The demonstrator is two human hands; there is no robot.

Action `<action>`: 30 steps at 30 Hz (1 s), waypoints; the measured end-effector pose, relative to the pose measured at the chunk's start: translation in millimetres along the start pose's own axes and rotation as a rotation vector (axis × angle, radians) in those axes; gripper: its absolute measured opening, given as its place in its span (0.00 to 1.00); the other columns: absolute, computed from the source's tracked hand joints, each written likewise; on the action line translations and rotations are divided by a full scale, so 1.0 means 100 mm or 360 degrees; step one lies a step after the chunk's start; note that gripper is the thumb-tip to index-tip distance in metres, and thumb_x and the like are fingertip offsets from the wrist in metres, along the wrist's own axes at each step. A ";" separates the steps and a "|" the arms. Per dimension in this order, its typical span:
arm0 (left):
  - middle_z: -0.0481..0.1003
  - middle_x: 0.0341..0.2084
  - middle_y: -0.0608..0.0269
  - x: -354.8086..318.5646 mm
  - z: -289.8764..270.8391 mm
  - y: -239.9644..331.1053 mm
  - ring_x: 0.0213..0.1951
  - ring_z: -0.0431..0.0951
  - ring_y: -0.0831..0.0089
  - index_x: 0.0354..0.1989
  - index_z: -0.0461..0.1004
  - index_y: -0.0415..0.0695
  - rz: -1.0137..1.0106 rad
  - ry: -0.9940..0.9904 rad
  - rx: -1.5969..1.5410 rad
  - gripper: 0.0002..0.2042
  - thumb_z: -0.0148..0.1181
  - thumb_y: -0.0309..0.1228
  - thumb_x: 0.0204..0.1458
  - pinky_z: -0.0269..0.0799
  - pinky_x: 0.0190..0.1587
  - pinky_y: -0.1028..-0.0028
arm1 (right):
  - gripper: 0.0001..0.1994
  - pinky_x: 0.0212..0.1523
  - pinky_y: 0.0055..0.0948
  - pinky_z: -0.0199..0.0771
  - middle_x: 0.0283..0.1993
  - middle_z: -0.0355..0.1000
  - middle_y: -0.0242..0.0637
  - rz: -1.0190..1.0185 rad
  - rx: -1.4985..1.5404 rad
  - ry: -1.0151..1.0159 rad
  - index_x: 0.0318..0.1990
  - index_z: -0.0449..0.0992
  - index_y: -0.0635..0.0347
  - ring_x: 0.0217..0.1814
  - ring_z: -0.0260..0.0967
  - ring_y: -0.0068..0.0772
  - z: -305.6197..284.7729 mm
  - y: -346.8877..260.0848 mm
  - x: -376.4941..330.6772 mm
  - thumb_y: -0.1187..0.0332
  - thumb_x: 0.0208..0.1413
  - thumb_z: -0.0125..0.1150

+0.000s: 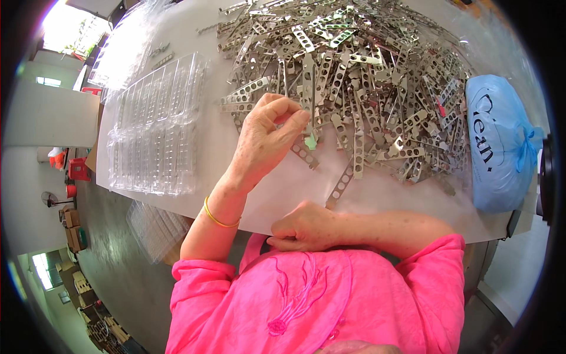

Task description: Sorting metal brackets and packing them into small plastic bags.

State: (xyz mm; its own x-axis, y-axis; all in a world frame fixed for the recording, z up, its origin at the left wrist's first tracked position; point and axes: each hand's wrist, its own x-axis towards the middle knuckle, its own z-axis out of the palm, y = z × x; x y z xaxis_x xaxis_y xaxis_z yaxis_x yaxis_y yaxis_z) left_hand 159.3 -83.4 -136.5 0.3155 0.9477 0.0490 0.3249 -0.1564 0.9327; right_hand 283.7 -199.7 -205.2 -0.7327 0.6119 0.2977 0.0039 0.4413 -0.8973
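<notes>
A big heap of perforated metal strips point(365, 76) covers the far half of the white table point(236, 171). My left hand point(268, 138), with a gold bangle on its wrist, reaches to the near edge of the heap. Its fingertips pinch one upright metal strip point(308, 88). My right hand point(303, 227) rests at the table's near edge against my pink shirt, fingers curled, with nothing visible in it. A loose strip point(341, 187) lies just beyond it.
Clear plastic compartment trays point(156, 135) lie to the left of the heap, with more clear trays point(124, 47) behind them. A blue plastic bag point(498, 147) sits at the table's right end. Another clear tray point(156, 227) shows below the table edge.
</notes>
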 end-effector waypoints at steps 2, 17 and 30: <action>0.72 0.26 0.73 -0.01 -0.02 0.02 0.31 0.69 0.86 0.36 0.77 0.39 -0.0204 -0.0040 -0.0136 0.07 0.59 0.30 0.63 0.68 0.37 0.81 | 0.17 0.20 0.40 0.66 0.18 0.64 0.42 0.0020 0.0002 -0.0023 0.21 0.67 0.56 0.19 0.67 0.47 -0.02 -0.03 0.00 0.60 0.58 0.63; 0.79 0.38 0.57 0.08 -0.12 -0.06 0.37 0.78 0.66 0.43 0.77 0.38 0.0327 0.0230 0.0656 0.08 0.57 0.22 0.56 0.75 0.40 0.69 | 0.15 0.26 0.47 0.71 0.22 0.70 0.46 0.0143 0.0028 -0.0214 0.26 0.71 0.58 0.25 0.71 0.54 -0.08 -0.08 0.04 0.59 0.61 0.58; 0.75 0.50 0.54 0.25 -0.72 -0.78 0.59 0.71 0.54 0.54 0.69 0.42 0.0097 0.0321 0.1752 0.26 0.65 0.20 0.41 0.62 0.62 0.49 | 0.13 0.22 0.42 0.70 0.17 0.68 0.41 -0.0123 -0.0187 -0.0113 0.23 0.70 0.56 0.21 0.71 0.46 -0.04 -0.05 0.02 0.63 0.57 0.62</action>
State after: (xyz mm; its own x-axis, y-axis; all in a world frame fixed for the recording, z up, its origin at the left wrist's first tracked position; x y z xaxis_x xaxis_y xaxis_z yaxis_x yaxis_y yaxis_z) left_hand 77.5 -27.9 -182.6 0.2400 0.9422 0.2338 0.9568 -0.2704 0.1073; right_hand 284.8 -198.2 -199.3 -0.7801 0.5271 0.3369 0.0224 0.5617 -0.8270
